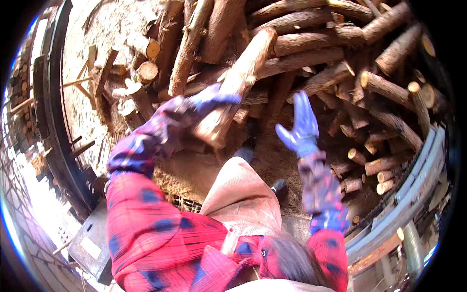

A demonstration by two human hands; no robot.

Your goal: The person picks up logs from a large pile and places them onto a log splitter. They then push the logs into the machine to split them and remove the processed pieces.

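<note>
I see the left hand (214, 99) clamped on a log (249, 62), the right hand (300, 127) spread wide, apart from it.

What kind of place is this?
Likely a timber yard or sawmill, judging by the heaped cut logs, what looks like sawdust on the ground, and the gloved left hand against a motion-blurred log.

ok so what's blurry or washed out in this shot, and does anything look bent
Head view: motion blur smears the thick brown wooden log and the blue-gloved left hand; head view: glare bleaches the lower left, beyond the long dark beam; head view, right side: fisheye distortion seems to bow the long grey bars.
</note>
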